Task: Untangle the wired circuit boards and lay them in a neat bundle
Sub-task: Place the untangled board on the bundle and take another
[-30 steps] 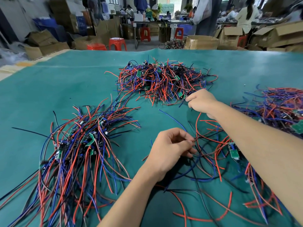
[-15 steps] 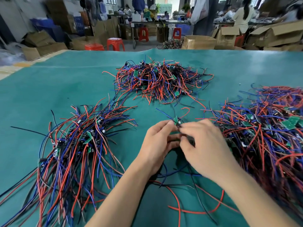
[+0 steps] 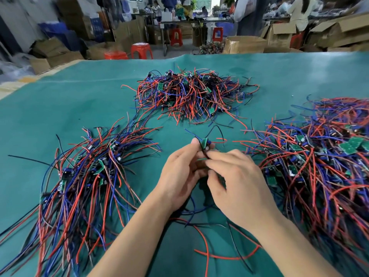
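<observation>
Green table mat point(image 3: 60, 108): three wired-board piles; left hand point(image 3: 179, 172) and right hand point(image 3: 237, 186) both pinching one circuit board point(image 3: 204, 142).

Right hand point(image 3: 237, 180) back from far pile, now meeting left hand point(image 3: 182, 170) on circuit board point(image 3: 204, 143).
</observation>
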The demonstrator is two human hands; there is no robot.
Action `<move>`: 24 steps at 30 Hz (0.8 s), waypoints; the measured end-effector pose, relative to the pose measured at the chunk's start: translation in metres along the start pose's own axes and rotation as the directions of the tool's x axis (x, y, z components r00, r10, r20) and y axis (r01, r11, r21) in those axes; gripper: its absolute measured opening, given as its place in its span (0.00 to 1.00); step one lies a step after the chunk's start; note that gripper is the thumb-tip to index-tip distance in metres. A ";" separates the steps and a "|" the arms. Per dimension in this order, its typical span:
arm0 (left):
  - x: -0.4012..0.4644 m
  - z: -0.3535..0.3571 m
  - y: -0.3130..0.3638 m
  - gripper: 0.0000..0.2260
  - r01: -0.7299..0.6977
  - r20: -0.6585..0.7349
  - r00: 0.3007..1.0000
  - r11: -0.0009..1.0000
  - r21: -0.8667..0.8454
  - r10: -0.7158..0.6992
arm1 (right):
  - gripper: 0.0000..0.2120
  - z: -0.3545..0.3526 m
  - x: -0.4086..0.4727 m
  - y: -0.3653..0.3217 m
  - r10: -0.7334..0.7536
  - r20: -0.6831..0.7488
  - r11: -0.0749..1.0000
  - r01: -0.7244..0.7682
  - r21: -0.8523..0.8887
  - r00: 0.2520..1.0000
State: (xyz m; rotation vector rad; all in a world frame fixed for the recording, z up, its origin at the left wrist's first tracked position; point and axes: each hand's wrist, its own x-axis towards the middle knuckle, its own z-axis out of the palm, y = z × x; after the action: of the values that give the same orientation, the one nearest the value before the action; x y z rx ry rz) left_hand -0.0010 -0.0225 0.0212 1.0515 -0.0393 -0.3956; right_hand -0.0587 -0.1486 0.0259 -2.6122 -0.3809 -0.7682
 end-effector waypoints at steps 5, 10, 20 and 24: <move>0.000 -0.003 -0.002 0.15 -0.032 0.006 0.999 0.998 0.051 0.032 | 0.07 0.000 -0.002 -0.002 -0.015 -0.024 0.999 0.016 0.041 1.000; -0.001 -0.005 -0.004 0.12 -0.070 0.042 0.997 0.993 0.098 0.066 | 0.08 0.000 0.000 -0.002 0.007 -0.107 0.997 0.002 0.077 0.994; 0.005 -0.005 -0.004 0.18 -0.025 -0.104 0.994 0.999 -0.028 0.022 | 0.10 -0.021 0.007 0.012 0.376 -0.305 0.904 -0.273 0.330 0.875; 0.004 -0.007 -0.002 0.17 -0.013 -0.088 0.996 0.992 -0.123 0.002 | 0.09 -0.025 0.009 0.030 0.461 -0.185 0.888 -0.451 0.095 0.868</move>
State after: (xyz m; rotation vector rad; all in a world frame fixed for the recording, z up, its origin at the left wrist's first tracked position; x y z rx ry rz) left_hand 0.0038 -0.0194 0.0154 0.9452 0.0592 -0.3407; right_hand -0.0521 -0.1847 0.0410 -2.4009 0.2709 -0.8275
